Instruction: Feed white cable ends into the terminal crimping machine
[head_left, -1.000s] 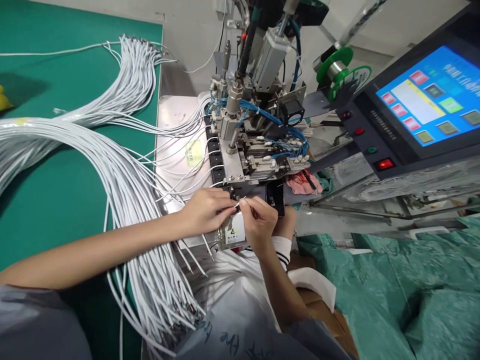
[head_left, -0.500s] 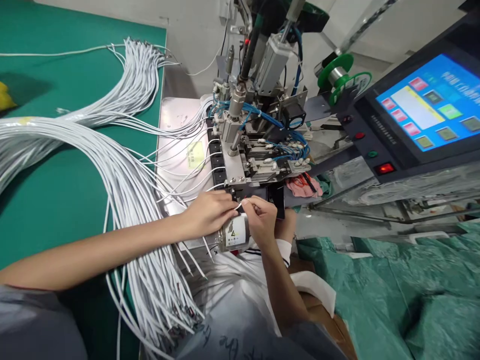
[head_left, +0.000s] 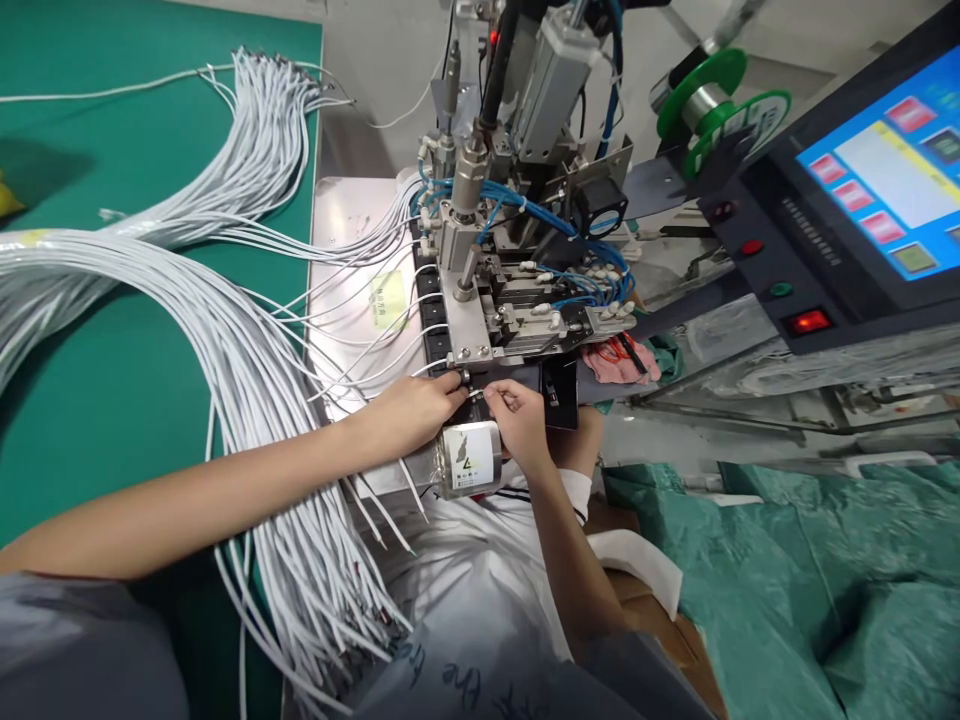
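At the front end of the machine [head_left: 469,270], both my hands meet over a thin white cable [head_left: 475,393]. My left hand [head_left: 416,408] is closed on the cable, its fingertips against the machine's front fixture. From the other side, my right hand [head_left: 519,420] pinches the cable's end between thumb and forefinger; the tip itself is too small to make out. Just below the fingers sits a metal-cased part with a white label [head_left: 471,455]. Several white cables [head_left: 409,350] run side by side into the black row of holders [head_left: 435,318] along the machine's left edge.
A large bundle of white cables [head_left: 247,400] hangs over the green table [head_left: 150,130] under my left forearm. At the right stand a control panel with a touch screen [head_left: 892,170] and a green wire spool [head_left: 705,105]. Green sheeting [head_left: 750,570] lies at the lower right.
My right hand has shifted slightly up and left relative to the labelled part, and less cable shows between my hands. The whole view has shifted a little.
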